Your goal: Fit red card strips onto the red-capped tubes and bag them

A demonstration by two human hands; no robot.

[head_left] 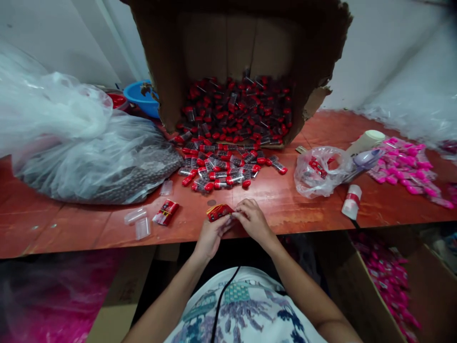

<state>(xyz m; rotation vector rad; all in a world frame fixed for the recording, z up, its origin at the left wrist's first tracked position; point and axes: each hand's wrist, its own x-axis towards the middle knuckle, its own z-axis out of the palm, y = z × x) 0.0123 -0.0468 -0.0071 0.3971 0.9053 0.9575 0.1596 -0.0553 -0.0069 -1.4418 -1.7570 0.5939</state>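
My left hand (pixel 211 234) pinches a small fanned stack of red and yellow printed labels (pixel 219 212) above the table's front edge. At the right end of that stack, my right hand (pixel 254 222) has its fingertips closed together on the labels' edge; the exact grip is partly hidden. Just beyond both hands lies a loose pile of clear tubes with red caps (pixel 228 166). A second stack of red printed labels (pixel 166 212) rests to the left. Beside it are several clear empty plastic tubes (pixel 143 228).
An open cardboard box (pixel 321 62) of red-capped tubes stands behind. Left is a clear bag of dark beads (pixel 107 162) near a blue basin (pixel 143 95). Rightward are a clear plastic bag (pixel 310 178), a white roll (pixel 352 202) and pink-capped pieces (pixel 407 164).
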